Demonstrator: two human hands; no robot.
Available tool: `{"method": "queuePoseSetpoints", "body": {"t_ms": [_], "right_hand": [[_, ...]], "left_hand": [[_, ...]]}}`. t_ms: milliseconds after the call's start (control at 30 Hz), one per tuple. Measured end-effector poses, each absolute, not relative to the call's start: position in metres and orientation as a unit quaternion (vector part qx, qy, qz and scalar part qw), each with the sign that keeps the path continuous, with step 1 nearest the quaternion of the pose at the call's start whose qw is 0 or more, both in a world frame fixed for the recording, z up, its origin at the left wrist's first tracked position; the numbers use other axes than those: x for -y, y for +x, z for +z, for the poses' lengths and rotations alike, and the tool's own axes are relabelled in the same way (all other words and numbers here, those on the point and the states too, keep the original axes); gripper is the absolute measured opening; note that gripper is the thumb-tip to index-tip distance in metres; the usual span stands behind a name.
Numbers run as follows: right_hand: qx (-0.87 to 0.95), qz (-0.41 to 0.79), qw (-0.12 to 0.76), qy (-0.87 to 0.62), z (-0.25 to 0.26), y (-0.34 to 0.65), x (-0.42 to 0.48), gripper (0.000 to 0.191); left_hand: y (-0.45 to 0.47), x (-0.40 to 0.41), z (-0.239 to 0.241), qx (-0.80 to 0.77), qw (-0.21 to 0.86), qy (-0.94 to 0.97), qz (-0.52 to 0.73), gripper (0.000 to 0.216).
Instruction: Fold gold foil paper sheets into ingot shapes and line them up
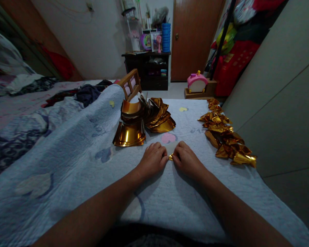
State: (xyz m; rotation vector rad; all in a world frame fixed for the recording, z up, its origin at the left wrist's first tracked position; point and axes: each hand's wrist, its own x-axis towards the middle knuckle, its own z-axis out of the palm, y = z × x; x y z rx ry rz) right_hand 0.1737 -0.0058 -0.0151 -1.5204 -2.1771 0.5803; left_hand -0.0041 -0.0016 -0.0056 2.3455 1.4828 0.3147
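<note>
Over the middle of the bedspread, my left hand (154,157) and my right hand (186,157) face each other, both closed. A small piece of gold foil paper (171,157) is pinched between them; most of it is hidden by the fingers. Just beyond my left hand lie curved stacks of gold foil sheets (130,133), with another fanned-out pile of foil sheets (161,120) against them. Off to the right, a row of folded gold foil pieces (225,137) runs along the bed's edge.
A light blue quilted bedspread (92,185) lies under everything, bunched up at the left. A small wooden rail (131,84) stands behind the foil stacks. A pale cabinet (285,103) borders the right side. Farther off are a dark shelf unit (146,68) and a pink toy case (197,83).
</note>
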Motion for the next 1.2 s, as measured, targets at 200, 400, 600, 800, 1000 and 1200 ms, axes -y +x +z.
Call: {"method": "queuePoseSetpoints", "body": {"t_ms": [200,400,600,800,1000,1200], "right_hand": [[0.784,0.2,0.224,-0.543,-0.0179,0.1739,0.0063,0.019],[0.787,0.189,0.221,-0.544,-0.0186,0.1739,0.0073,0.017],[0.791,0.178,0.222,-0.542,-0.0222,0.1736,0.0069,0.016],[0.801,0.167,0.225,-0.529,-0.022,0.174,0.0073,0.012],[0.812,0.173,0.195,-0.522,-0.0225,0.1747,0.0053,0.016],[0.81,0.15,0.159,-0.544,-0.0143,0.1693,0.0114,0.011]], "left_hand": [[-0.0036,0.0008,-0.0054,-0.528,0.181,0.821,0.117,0.011],[-0.0034,0.0001,-0.0055,-0.533,0.189,0.817,0.115,0.01],[-0.0032,-0.0006,-0.0063,-0.533,0.187,0.817,0.114,0.011],[-0.0027,0.0007,-0.0065,-0.536,0.195,0.813,0.114,0.008],[-0.003,-0.0002,-0.0061,-0.534,0.204,0.812,0.117,0.005],[-0.0018,0.0013,-0.0052,-0.557,0.193,0.801,0.103,0.007]]}}
